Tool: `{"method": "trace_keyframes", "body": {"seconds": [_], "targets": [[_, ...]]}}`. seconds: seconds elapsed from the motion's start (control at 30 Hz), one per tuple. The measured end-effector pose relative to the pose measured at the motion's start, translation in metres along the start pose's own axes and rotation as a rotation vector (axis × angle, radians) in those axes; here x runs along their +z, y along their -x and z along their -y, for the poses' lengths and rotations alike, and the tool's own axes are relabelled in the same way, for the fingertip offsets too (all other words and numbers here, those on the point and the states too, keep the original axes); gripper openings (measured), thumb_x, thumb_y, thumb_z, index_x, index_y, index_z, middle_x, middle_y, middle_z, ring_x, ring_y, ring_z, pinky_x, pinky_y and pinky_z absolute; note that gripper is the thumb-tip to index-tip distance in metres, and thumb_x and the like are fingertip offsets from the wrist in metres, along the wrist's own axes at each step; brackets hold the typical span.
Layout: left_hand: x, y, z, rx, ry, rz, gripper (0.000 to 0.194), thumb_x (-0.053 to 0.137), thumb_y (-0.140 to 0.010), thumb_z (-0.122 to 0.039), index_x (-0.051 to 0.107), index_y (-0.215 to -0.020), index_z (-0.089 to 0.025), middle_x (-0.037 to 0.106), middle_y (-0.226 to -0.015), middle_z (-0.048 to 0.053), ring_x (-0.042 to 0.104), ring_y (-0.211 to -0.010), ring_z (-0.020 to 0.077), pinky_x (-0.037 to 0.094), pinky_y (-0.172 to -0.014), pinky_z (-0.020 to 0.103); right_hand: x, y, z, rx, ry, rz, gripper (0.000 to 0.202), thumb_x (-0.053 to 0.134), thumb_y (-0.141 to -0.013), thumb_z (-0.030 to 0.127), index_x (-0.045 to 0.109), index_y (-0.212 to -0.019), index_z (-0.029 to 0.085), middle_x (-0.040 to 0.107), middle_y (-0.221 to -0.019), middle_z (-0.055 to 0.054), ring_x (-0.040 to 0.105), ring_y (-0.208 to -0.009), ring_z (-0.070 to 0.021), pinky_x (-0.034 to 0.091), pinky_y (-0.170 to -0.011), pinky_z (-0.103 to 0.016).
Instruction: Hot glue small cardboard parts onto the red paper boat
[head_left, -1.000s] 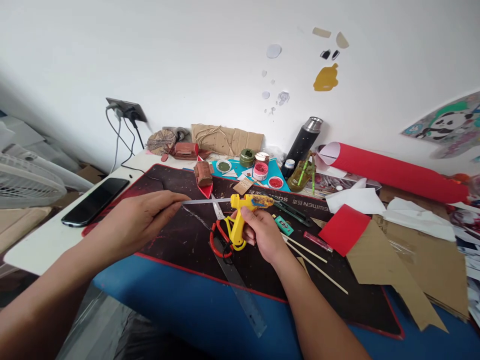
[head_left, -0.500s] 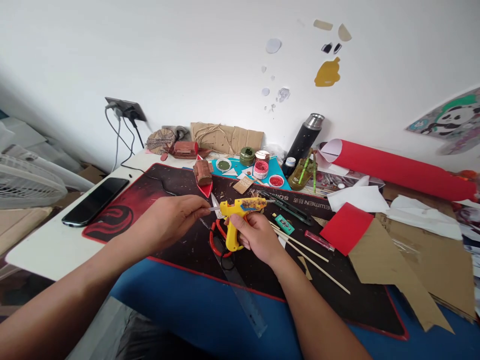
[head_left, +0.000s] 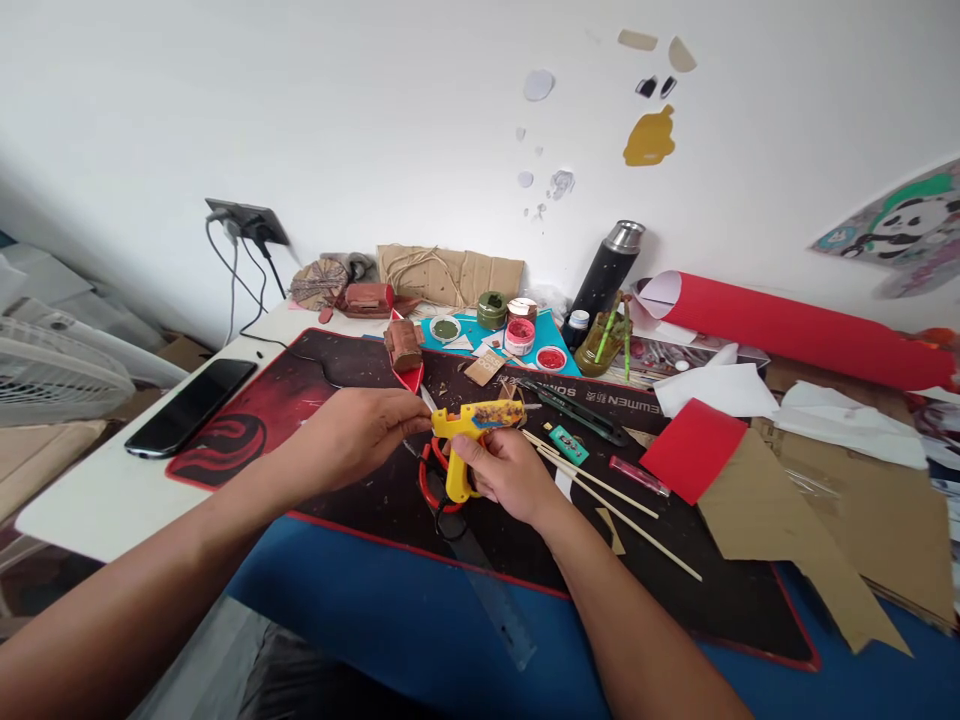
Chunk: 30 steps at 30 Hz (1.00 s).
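My right hand [head_left: 502, 465] is wrapped round the handle of a yellow glue gun [head_left: 459, 465], whose nozzle points right. At the gun's rear end, my left hand [head_left: 379, 425] is closed in a pinch. Its fingertips touch or nearly touch the back of the gun, and the glue stick between them is mostly hidden. Red-handled scissors [head_left: 431, 480] lie on the dark mat beneath the gun. A clear ruler [head_left: 491, 600] reaches from there over the mat's front edge.
Behind the hands are a small brown and red model [head_left: 405, 345], paint jars [head_left: 520, 336] and a black flask [head_left: 609, 268]. Thin wooden sticks [head_left: 622, 500], a utility knife [head_left: 577, 412] and cardboard [head_left: 795, 530] lie to the right. A phone [head_left: 191, 405] is at the left.
My left hand has come closer to the gun's rear, and the pale stick that showed between them is now mostly out of sight. The gun has shifted slightly left.
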<state>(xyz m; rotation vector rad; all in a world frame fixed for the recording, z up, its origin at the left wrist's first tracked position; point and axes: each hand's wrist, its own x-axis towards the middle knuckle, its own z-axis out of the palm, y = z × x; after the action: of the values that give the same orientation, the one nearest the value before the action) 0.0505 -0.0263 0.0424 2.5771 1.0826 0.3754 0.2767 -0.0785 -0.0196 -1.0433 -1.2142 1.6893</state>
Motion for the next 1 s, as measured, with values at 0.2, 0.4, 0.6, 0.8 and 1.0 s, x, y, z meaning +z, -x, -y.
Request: {"method": "trace_keyframes", "body": {"seconds": [0.2, 0.4, 0.6, 0.8, 1.0], "targets": [[-0.001, 0.008, 0.0, -0.052, 0.132, -0.091, 0.041, 0.048, -0.109, -0.05, 0.078, -0.113, -0.023, 0.084, -0.104, 0.004, 0.079, -0.089, 0.021, 0.058, -0.079, 0.028, 0.001, 0.002, -0.003, -0.036, -0.003, -0.001, 0.064, 0.073, -0.083, 0.084, 0.054, -0.071, 0.024, 0.035, -0.049, 0.01, 0.031, -0.042, -0.0083, 0.023, -0.043, -0.026], [-0.01, 0.023, -0.004, -0.121, 0.17, -0.112, 0.041, 0.054, -0.107, -0.054, 0.079, -0.118, -0.024, 0.084, -0.109, 0.005, 0.078, -0.093, 0.0229, 0.06, -0.084, 0.03, -0.001, 0.004, -0.005, -0.063, 0.131, -0.04, 0.062, 0.072, -0.086, 0.082, 0.067, -0.079, 0.02, 0.042, -0.052, 0.007, 0.038, -0.047, -0.0114, 0.029, -0.047, -0.027], [-0.009, 0.026, -0.002, -0.1, 0.151, -0.096, 0.037, 0.053, -0.108, -0.048, 0.079, -0.102, -0.022, 0.082, -0.097, 0.004, 0.076, -0.086, 0.0205, 0.056, -0.076, 0.028, 0.0, 0.006, -0.002, -0.114, 0.256, -0.037, 0.057, 0.068, -0.094, 0.074, 0.064, -0.074, 0.02, 0.045, -0.058, 0.004, 0.04, -0.054, -0.0126, 0.031, -0.052, -0.027], [-0.003, 0.019, 0.002, 0.019, 0.082, -0.146, 0.033, 0.051, -0.109, -0.038, 0.078, -0.099, -0.022, 0.079, -0.091, 0.004, 0.074, -0.083, 0.0192, 0.055, -0.076, 0.028, -0.001, 0.005, -0.005, -0.127, 0.352, -0.08, 0.057, 0.069, -0.094, 0.072, 0.06, -0.07, 0.021, 0.049, -0.063, 0.002, 0.043, -0.058, -0.0133, 0.031, -0.052, -0.026], [-0.001, 0.01, 0.004, 0.1, 0.059, -0.183, 0.031, 0.05, -0.108, -0.031, 0.077, -0.098, -0.02, 0.079, -0.09, 0.005, 0.074, -0.084, 0.02, 0.057, -0.077, 0.03, -0.001, 0.002, -0.009, -0.137, 0.228, -0.063, 0.059, 0.067, -0.093, 0.076, 0.058, -0.07, 0.023, 0.043, -0.058, 0.004, 0.037, -0.052, -0.0123, 0.03, -0.05, -0.027]]}}
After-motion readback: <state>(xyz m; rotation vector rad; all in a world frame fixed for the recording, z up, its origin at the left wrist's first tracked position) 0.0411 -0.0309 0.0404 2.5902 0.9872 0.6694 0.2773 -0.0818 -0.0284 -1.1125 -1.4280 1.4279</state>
